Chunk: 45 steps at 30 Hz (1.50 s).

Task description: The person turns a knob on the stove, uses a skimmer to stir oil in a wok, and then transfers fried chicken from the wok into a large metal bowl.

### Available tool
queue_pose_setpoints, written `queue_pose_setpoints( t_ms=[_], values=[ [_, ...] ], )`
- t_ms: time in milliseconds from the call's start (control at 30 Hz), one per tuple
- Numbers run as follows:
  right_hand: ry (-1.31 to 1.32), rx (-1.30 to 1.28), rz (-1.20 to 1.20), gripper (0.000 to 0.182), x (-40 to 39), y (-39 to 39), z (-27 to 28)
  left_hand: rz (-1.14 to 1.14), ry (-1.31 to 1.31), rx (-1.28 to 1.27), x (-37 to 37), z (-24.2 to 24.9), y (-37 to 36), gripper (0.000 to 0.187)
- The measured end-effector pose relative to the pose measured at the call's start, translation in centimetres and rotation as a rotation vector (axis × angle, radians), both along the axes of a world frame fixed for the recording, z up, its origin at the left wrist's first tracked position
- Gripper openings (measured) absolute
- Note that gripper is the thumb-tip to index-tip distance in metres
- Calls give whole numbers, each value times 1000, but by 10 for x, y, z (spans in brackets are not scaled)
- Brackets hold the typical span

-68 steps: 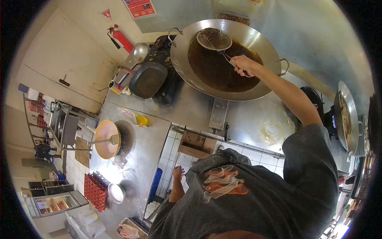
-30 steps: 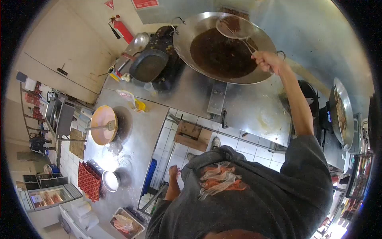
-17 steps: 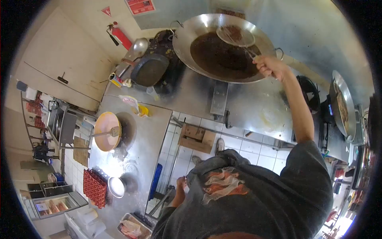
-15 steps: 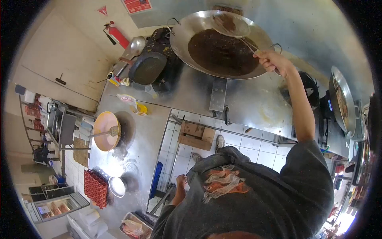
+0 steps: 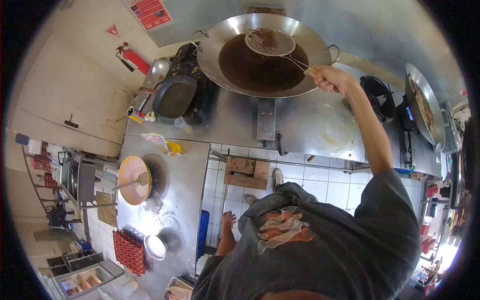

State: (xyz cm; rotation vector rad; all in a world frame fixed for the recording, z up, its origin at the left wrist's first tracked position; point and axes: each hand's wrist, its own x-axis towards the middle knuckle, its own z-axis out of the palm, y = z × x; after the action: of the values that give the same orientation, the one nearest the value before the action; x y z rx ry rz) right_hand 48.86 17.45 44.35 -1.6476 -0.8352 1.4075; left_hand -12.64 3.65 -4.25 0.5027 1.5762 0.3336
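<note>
A wire-mesh strainer (image 5: 270, 41) is in my right hand (image 5: 332, 79), whose fingers are wrapped round its handle. The round mesh overlaps the dark liquid in a large metal wok (image 5: 211, 57), and the handle crosses the wok's right side. My left hand (image 5: 228, 219) hangs low beside my body with its fingers loosely apart and nothing in it. The steel table (image 5: 187, 200) is the nearest thing to that hand.
On the left table stand an orange bowl (image 5: 129, 167) with a spatula, a white bowl (image 5: 155, 247) and red egg trays (image 5: 129, 252). A square pan (image 5: 175, 97) lies left of the wok. Another wok (image 5: 440, 125) stands far right. A wooden crate (image 5: 246, 181) is underneath.
My right hand has brought the strainer from the wok's back right rim towards its middle, above the dark liquid. My left hand's fingers have loosened. The whole view has shifted slightly.
</note>
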Motion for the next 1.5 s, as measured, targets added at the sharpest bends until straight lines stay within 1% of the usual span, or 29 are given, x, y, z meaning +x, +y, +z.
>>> queue_pose_setpoints(
  t_ms=[100,133,200,233,300,367,400,467,533,567,600,633,667,700,733,800,833,900,967,1033,1100,1133,1167,1200,1233,1300,1400,1467,1500],
  values=[
    [-33,-38,-48,11,-11,-5,-9,-107,47,-74,6,-5,13,31],
    [-27,-28,11,12,-2,-3,-10,-52,-24,-63,3,-6,13,33],
    [-16,-14,114,14,27,-4,-14,-104,-147,92,-8,-8,0,34],
    [4,-31,54,9,12,-13,-8,-128,-214,175,-7,-8,1,34],
    [28,-42,-53,3,-30,-18,18,-178,-69,113,18,-3,24,31],
    [-82,-68,-3,3,0,-9,9,-245,99,17,21,5,20,28],
    [-137,-86,6,3,14,-15,3,-282,125,-3,22,9,23,28],
    [-94,16,-16,1,-8,-23,9,-355,96,10,25,11,28,27],
    [-188,-6,25,3,-19,-30,21,-453,60,20,28,1,37,27],
    [-164,-20,101,8,3,-27,12,-514,55,15,33,0,43,26],
    [-106,-18,224,11,39,-16,-18,-571,54,10,40,-2,51,26],
    [-73,28,165,8,37,-19,-22,-630,53,10,48,-3,61,26],
    [14,24,227,9,14,-35,4,-682,54,12,56,-6,72,26],
    [12,-7,135,12,-12,-45,20,-725,46,19,65,-7,81,25],
    [31,-6,-7,14,-12,-43,5,-769,43,24,72,-6,89,25],
    [97,-29,148,13,27,-23,-23,-851,39,44,93,-3,108,25],
    [127,-32,219,13,34,-31,-13,-895,44,58,101,-2,119,24],
    [185,51,-9,17,-11,-42,-6,-956,36,79,122,0,142,24],
    [88,22,162,21,-5,-26,-25,-1017,32,92,130,2,160,23],
    [14,3,310,23,31,-17,-36,-1099,14,101,147,1,175,23],
    [-381,76,100,24,-18,-8,-32,-1184,-1,125,159,1,193,23],
    [-477,258,261,25,-6,1,-36,-1225,-7,130,158,2,198,22],
    [-558,432,434,26,8,14,-55,-1261,-10,132,154,3,202,22],
    [-183,184,397,29,1,8,-43,-1297,-7,134,149,4,206,22],
    [134,-82,270,32,-8,1,-30,-1328,-6,137,139,6,211,22],
    [234,27,89,22,-27,11,-46,-1380,0,162,123,15,218,22],
    [-78,70,-27,24,-88,-21,2,-1468,-61,191,93,9,216,21],
    [-264,-5,-92,26,-91,-38,15,-1473,-264,199,66,-34,214,19],
    [-456,0,-73,26,-90,-31,-3,-1438,-345,227,46,-46,226,18]
  ],
)
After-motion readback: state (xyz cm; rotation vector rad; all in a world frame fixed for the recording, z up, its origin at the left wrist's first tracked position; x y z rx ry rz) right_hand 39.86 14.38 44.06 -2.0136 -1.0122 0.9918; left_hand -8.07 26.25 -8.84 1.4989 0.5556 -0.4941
